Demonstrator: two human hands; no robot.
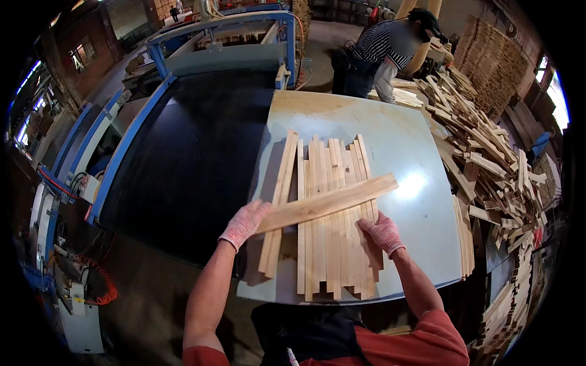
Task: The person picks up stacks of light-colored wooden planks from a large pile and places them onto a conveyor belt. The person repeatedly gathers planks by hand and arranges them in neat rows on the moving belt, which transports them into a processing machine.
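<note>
Our left hand (245, 223) clasps one end of the plank (329, 203), our right hand (382, 232), closure unclear, touches strips (332, 256) beside it, and that one-ended hold could let the plank swing, skewing them.

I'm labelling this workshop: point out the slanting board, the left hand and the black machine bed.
Slanting board (329, 202): head view, middle of its broad face.
Left hand (245, 224): head view, back of the glove.
Black machine bed (189, 152): head view, its flat surface.

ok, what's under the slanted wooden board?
A row of wooden strips, with a separate bunch to their left; ends show above and below the board. Their stretch directly beneath is covered.
</note>
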